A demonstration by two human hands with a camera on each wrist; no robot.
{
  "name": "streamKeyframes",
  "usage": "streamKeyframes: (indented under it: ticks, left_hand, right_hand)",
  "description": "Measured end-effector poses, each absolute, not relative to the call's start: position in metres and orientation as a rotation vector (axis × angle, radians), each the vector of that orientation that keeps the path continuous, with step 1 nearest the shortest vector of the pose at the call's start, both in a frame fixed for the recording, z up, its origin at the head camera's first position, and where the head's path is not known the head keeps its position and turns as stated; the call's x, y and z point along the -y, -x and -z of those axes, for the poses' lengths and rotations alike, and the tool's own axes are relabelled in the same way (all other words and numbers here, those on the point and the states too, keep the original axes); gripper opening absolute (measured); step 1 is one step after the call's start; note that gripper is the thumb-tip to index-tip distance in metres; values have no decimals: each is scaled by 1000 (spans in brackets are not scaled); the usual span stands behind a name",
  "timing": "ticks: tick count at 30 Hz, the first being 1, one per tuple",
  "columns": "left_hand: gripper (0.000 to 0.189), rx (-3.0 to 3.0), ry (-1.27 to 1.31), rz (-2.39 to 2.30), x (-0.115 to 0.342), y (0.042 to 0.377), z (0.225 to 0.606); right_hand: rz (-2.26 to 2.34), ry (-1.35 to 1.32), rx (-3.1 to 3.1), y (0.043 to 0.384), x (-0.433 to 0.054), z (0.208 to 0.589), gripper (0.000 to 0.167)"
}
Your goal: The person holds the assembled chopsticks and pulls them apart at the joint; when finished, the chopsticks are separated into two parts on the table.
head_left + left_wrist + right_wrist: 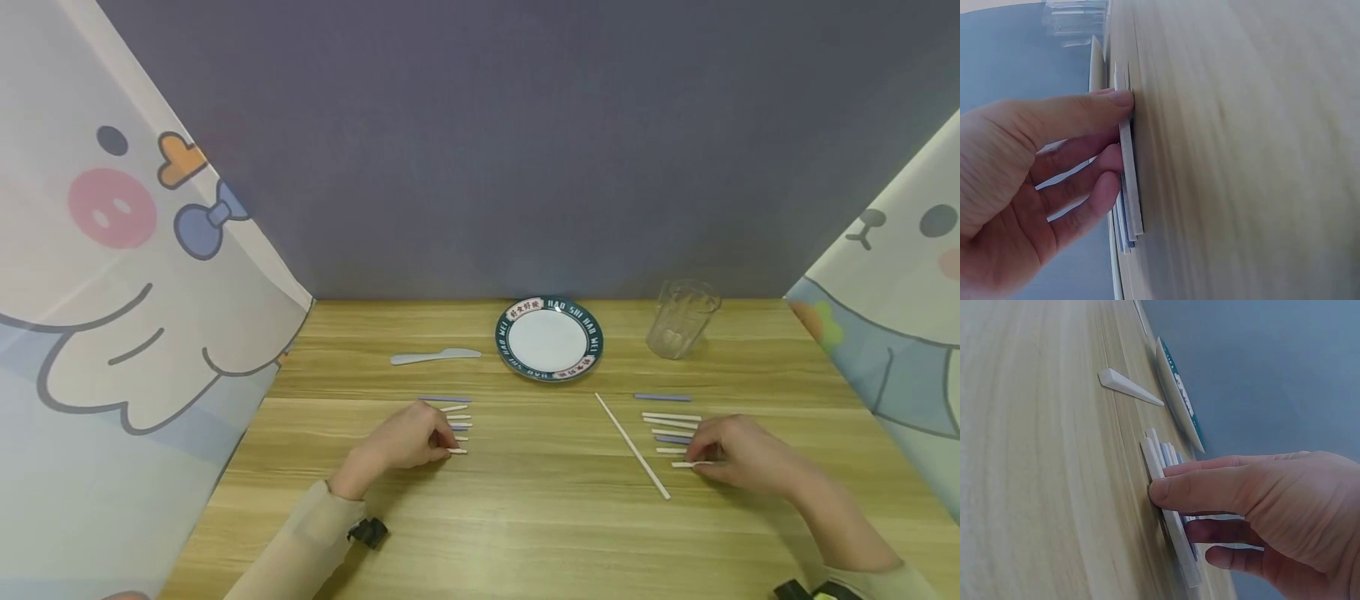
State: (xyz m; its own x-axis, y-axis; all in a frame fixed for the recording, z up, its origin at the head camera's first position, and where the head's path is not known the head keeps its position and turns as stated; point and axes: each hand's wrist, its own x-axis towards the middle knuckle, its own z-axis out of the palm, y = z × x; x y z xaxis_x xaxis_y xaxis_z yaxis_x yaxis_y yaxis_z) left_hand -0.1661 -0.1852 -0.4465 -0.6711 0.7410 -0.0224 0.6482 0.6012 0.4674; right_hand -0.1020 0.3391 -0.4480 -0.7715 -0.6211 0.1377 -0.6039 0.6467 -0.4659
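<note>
My left hand (405, 437) pinches the nearest white stick (1132, 181) of the left row between thumb and fingers, low over the table. Beyond it, several short white sticks and a purple stick (444, 399) lie roughly parallel, partly hidden by that hand. On the other side, my right hand (742, 457) holds the nearest white stick (1175, 534) of a similar row, thumb on its near side. Several white sticks and a second purple stick (662, 397) lie past those fingers. Between the two rows a long white chopstick (632, 446) lies slanted.
A plate (502, 340) with a dark green patterned rim stands at the back middle. Left of it lies a pale knife (435, 357); to its right is a clear cup (681, 321). A grey wall (480, 150) closes the far edge, with cartoon-printed cloth on both sides.
</note>
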Motion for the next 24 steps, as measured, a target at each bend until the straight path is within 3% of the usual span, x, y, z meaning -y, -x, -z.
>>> streamKeyframes:
  ticks: [13,24]
  left_hand:
    - [2,-2588,-1142,-667,179,176,443]
    - [11,-2668,-1263,-633,106,192,423]
  right_hand:
    - [773,901,-2980,104,-328,439,24]
    - [731,814,-3248,102,-300,432,23]
